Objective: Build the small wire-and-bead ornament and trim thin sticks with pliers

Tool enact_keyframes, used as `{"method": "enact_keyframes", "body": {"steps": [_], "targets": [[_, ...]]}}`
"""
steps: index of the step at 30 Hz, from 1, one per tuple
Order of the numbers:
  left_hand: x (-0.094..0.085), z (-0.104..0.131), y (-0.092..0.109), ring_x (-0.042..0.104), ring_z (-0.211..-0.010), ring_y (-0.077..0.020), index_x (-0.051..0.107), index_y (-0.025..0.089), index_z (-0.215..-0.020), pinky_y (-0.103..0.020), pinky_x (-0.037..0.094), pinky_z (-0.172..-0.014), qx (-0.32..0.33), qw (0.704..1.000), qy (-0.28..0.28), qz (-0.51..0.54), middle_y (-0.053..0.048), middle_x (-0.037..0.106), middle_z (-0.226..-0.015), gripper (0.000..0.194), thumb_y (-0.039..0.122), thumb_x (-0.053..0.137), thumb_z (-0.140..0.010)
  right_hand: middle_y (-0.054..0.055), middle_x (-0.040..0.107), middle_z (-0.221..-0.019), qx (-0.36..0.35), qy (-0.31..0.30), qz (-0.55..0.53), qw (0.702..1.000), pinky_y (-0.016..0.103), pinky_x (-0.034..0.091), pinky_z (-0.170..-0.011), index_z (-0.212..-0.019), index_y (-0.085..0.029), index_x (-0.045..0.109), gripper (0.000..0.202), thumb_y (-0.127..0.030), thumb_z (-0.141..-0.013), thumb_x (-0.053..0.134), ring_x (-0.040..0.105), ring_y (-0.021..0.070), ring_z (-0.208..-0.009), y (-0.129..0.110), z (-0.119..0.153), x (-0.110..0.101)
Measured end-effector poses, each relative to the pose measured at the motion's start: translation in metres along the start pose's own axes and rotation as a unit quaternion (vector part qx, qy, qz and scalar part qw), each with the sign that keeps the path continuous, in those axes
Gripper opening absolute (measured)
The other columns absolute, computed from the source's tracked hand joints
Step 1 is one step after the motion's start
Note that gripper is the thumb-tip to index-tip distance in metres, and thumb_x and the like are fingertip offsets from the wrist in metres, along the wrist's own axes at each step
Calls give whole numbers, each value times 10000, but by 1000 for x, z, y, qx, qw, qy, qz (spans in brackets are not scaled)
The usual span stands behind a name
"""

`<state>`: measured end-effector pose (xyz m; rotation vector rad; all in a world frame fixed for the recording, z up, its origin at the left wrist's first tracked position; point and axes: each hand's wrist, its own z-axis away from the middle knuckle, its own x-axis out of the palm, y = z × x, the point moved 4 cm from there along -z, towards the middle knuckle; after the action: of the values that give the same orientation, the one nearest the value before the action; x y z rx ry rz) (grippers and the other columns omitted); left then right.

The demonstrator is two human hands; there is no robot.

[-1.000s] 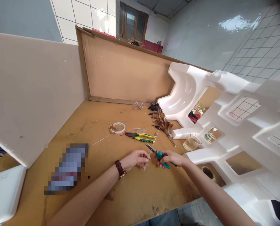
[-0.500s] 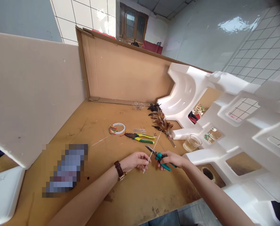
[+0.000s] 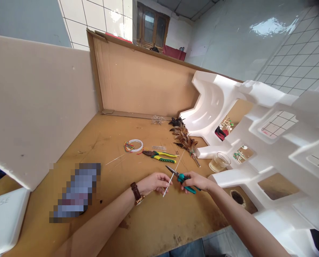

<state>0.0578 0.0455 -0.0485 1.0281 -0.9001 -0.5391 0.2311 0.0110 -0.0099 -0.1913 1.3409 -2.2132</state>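
Near the middle of the brown table, my left hand pinches a thin white stick that slants up and to the right. My right hand is closed round the teal handles of long-nose pliers. The dark jaws of these pliers meet or cross the stick just above my left fingers; whether they grip it is too small to tell. Beyond my hands lie pliers with yellow-green handles, a white ring with coloured threads and several short thin rods.
Brown feathers lie beside a white foam form on the right. A glass of liquid stands near it. Tangled wire sits by the cardboard wall. A blurred, pixelated object lies at left.
The teal handles of the pliers in my right hand look slightly more closed. My left hand and the stick stay in almost the same place.
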Motion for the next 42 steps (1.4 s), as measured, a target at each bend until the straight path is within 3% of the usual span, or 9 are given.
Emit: {"method": "enact_keyframes", "body": {"steps": [8, 16, 25, 31, 33, 36, 40, 42], "targets": [[-1, 1, 0, 566, -526, -92, 582, 124, -798, -240, 459, -549, -6, 1000, 3, 7, 8, 587, -606, 324, 323, 716, -581, -19, 572, -600, -19, 41, 95, 994, 199, 400, -493, -697, -148, 555, 110, -209, -619, 507, 506, 95, -510, -4, -2, 2], [-4, -1, -5, 574, -547, -103, 577, 122, -790, -244, 467, -552, 1, 1000, -2, -17, -6, 591, -613, 295, 317, 701, -606, -60, 401, -557, -87, 138, 247, 955, 179, 257, -451, -671, -155, 503, 80, -171, -605, 460, 333, 70, -510, -6, -1, 6], [-4, -2, -9, 570, -555, -108, 569, 121, -777, -254, 471, -552, 0, 999, -6, -39, -4, 583, -605, 293, 326, 693, -609, -56, 385, -563, -92, 156, 303, 936, 183, 253, -460, -654, -166, 469, 46, -182, -616, 448, 330, 74, -515, 8, -6, 10], [1, -2, -15, 565, -509, -102, 546, 125, -742, -257, 468, -534, -40, 998, -28, -38, 5, 584, -593, 327, 336, 719, -562, -30, 464, -570, -79, 250, 406, 876, 206, 257, -493, -688, -162, 519, 91, -232, -636, 493, 379, 91, -519, -4, -2, -7], [6, -1, -13, 560, -504, -98, 551, 123, -729, -251, 466, -532, -42, 997, -33, -49, 6, 584, -588, 326, 337, 723, -555, -22, 490, -592, -74, 253, 409, 874, 207, 266, -504, -716, -157, 540, 115, -231, -646, 485, 394, 96, -530, -7, 0, -16], [8, 0, 2, 566, -539, -93, 559, 123, -731, -239, 466, -563, 13, 999, 13, -51, 1, 597, -612, 312, 344, 714, -574, -33, 480, -589, -71, 198, 395, 895, 200, 263, -492, -692, -156, 536, 101, -224, -653, 473, 377, 90, -527, -7, 4, -18], [-5, 3, 28, 579, -605, -103, 567, 132, -750, -247, 476, -622, 140, 978, 151, -25, -5, 609, -675, 311, 368, 697, -594, -51, 430, -555, -62, 124, 398, 907, 196, 232, -459, -658, -163, 505, 61, -220, -644, 489, 343, 79, -504, 1, 8, -6], [-11, 2, 31, 585, -627, -109, 559, 136, -737, -247, 479, -619, 163, 967, 196, -13, -16, 617, -736, 319, 373, 703, -580, -50, 429, -560, -65, 109, 408, 904, 195, 230, -460, -658, -167, 500, 61, -224, -640, 504, 346, 79, -510, 2, 9, 2]]}}
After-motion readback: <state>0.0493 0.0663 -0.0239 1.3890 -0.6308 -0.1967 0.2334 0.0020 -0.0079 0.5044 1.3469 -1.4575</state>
